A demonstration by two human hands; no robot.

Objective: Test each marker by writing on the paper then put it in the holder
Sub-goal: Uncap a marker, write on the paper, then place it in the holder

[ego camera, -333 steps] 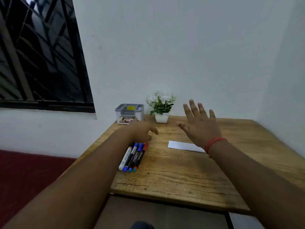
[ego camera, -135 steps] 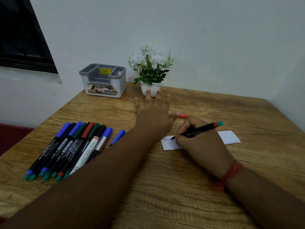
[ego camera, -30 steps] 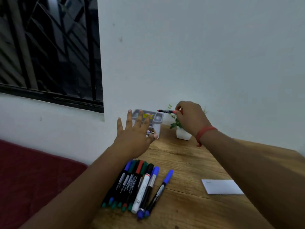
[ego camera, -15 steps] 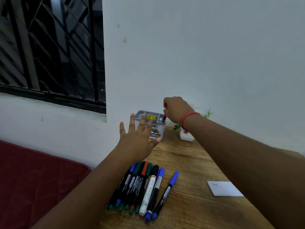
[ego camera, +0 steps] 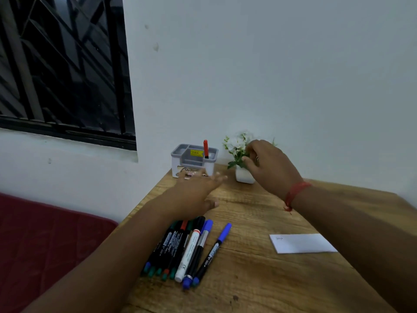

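Note:
A grey and white holder (ego camera: 193,159) stands at the table's far left by the wall. One red-capped marker (ego camera: 205,148) stands upright in its right compartment. Several markers (ego camera: 180,247) lie side by side near the front left of the table, and a blue-capped one (ego camera: 214,250) lies slightly apart on their right. A white paper (ego camera: 302,243) with a small scribble lies to the right. My left hand (ego camera: 195,193) hovers flat with fingers spread above the markers' far ends. My right hand (ego camera: 268,165) is in front of the plant, fingers loosely curled, holding nothing.
A small white pot with a flowering plant (ego camera: 240,154) stands just right of the holder, partly behind my right hand. The wooden table (ego camera: 255,279) meets a white wall. A barred window is at upper left, a red cushion (ego camera: 45,240) below left.
My right hand has let go of the red-capped marker, which now stands in the holder, and has drawn back to the right. My left hand has lowered slightly.

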